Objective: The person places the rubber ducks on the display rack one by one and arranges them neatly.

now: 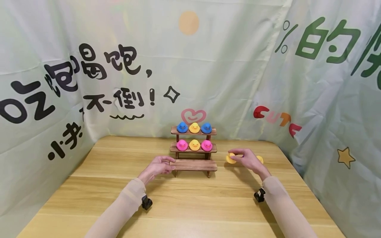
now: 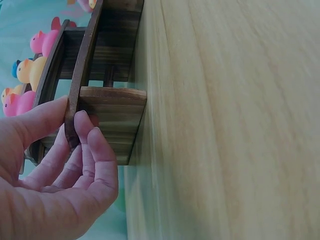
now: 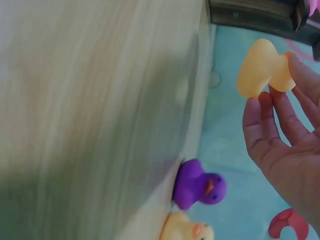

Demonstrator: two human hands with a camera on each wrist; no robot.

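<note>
Left hand point(image 1: 157, 166) grips, thumb and fingers, the left end of the bottom plank of a three-tier brown wooden stand point(image 1: 194, 165); blue-yellow-blue row of toy ducks point(image 1: 194, 128) on top tier, pink-yellow-pink row point(image 1: 194, 145) on middle. Right of stand, small yellow toy duck point(image 1: 230, 159) held above the wood-grain table point(image 1: 190, 201), pinched by right hand point(image 1: 249, 160); farther right, purple toy duck point(image 3: 192, 185), then another yellow duck point(image 3: 184, 230).

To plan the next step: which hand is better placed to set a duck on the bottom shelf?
Probably the right hand: it holds a yellow duck just right of the bottom shelf. The left hand pinches that shelf's left end.
</note>
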